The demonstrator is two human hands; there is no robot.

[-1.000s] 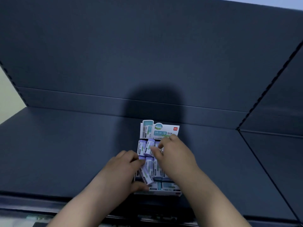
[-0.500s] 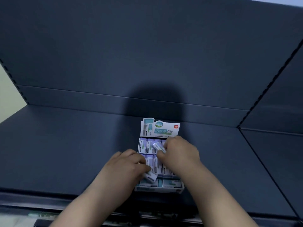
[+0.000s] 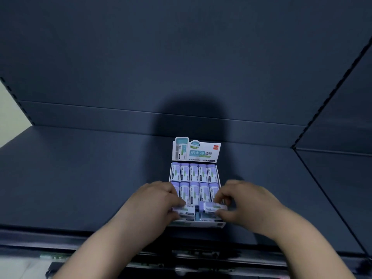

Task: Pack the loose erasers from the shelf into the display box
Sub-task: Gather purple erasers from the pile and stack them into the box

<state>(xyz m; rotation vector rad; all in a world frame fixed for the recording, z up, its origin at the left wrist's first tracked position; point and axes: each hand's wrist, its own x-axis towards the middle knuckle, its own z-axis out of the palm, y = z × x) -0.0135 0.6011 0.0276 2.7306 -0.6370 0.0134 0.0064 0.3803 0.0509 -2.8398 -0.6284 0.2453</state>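
A display box sits on a dark shelf. At the back of the box a printed header card stands upright. Just in front of the card, inside the box, a far row of erasers lies packed side by side, five across, each in a purple-and-white sleeve. A middle row of erasers, also five across, lies directly in front of it. The hands partly hide the ends of this row that lie toward the box's front.

Both hands are at the front of the box. The left hand reaches in over the box's left wall with curled fingers and pinches a left eraser between thumb and fingertips. This eraser lies crosswise to the packed rows. The right hand comes in over the box's right wall and pinches a right eraser, with the thumb on the side toward the box's front and the fingertips on the side toward the card. It also lies crosswise. The two held erasers are just beside each other, with a narrow bluish gap between them at the middle of the box's front. It cannot be told whether they rest in the box or are held just above it.

Behind the box rises a dark back panel, with a shadow on it above the card.
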